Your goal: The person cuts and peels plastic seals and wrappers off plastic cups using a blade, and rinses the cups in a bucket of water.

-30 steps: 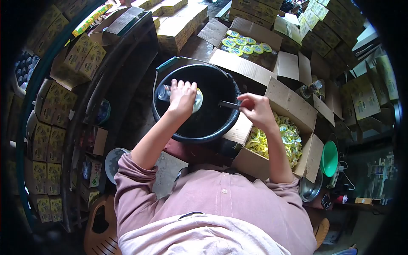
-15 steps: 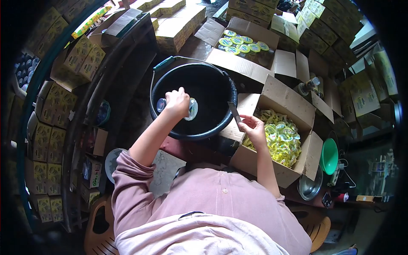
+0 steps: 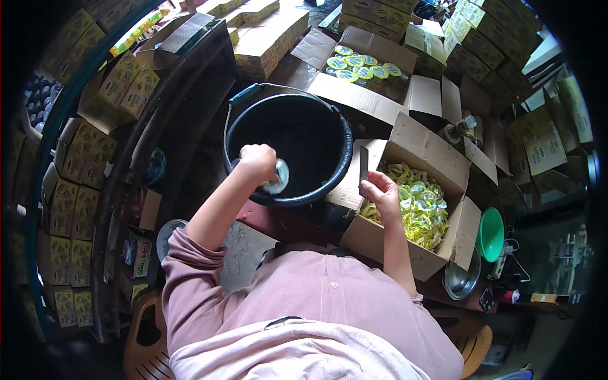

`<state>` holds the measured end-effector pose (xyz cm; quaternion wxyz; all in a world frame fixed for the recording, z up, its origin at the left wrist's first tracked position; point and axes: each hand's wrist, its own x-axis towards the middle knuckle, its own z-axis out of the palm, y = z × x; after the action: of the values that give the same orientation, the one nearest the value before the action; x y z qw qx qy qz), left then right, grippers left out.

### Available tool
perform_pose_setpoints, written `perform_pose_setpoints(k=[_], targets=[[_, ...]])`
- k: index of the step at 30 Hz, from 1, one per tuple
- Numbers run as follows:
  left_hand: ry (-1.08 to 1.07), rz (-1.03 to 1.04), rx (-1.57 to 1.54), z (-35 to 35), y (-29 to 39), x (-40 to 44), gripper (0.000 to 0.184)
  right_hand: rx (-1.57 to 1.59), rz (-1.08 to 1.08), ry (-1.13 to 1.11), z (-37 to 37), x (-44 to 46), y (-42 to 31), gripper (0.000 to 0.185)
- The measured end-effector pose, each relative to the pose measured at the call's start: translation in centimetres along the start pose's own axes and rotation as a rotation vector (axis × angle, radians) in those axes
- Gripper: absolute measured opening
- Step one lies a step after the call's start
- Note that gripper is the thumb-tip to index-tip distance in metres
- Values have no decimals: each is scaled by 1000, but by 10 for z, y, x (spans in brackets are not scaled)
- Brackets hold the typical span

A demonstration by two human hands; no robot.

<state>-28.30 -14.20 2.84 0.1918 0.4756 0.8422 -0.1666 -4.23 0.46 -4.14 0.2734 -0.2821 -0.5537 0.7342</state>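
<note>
My left hand (image 3: pixel 258 162) is inside the rim of a black bucket (image 3: pixel 348 152), closed on a clear plastic cup (image 3: pixel 279 176) that shows beside the wrist, blurred by motion. Most of its fingers are hidden under the back of the hand. My right hand (image 3: pixel 384 192) pinches a flat, dark, knife-like blade (image 3: pixel 363 166) that points away from me. That hand hovers over the near-left side of an open carton (image 3: pixel 425 140), which is filled with yellow-and-clear plastic lid trimmings (image 3: pixel 418 206).
Behind the bucket, an open carton (image 3: pixel 354 90) holds several cups with yellow-rimmed lids (image 3: pixel 354 61). Stacked printed cartons (image 3: pixel 269 44) stand at the back and on both sides. A green bowl (image 3: pixel 491 234) and a metal bowl (image 3: pixel 461 278) sit at the right.
My left hand has shifted toward me and slightly left in the bucket; the cup at its left side no longer shows. My right hand has moved a little right, turning the blade more upright.
</note>
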Motion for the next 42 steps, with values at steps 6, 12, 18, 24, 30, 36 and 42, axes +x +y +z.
perform_pose_setpoints(k=[6, 12, 18, 24, 30, 36, 42], targets=[[154, 16, -107, 5, 3, -4, 56, 49, -36, 72, -5, 0, 1, 28], [-81, 2, -28, 3, 5, -12, 58, 153, 35, 99, -4, -5, -6, 32], [-54, 36, -62, 1, 2, -13, 58, 216, 21, 105, -1, -4, -9, 28], [190, 11, -171, 7, 1, -12, 58, 216, 26, 121, 1, -7, -10, 25], [-64, 27, -18, 4, 9, -13, 58, 208, 27, 140, 0, -4, -6, 24], [-52, 22, -59, -3, 7, -13, 53, 202, 6, 131, -1, -7, -5, 22], [-122, -6, -75, -4, 11, -18, 55, 169, 8, 174, -4, -20, -8, 23]])
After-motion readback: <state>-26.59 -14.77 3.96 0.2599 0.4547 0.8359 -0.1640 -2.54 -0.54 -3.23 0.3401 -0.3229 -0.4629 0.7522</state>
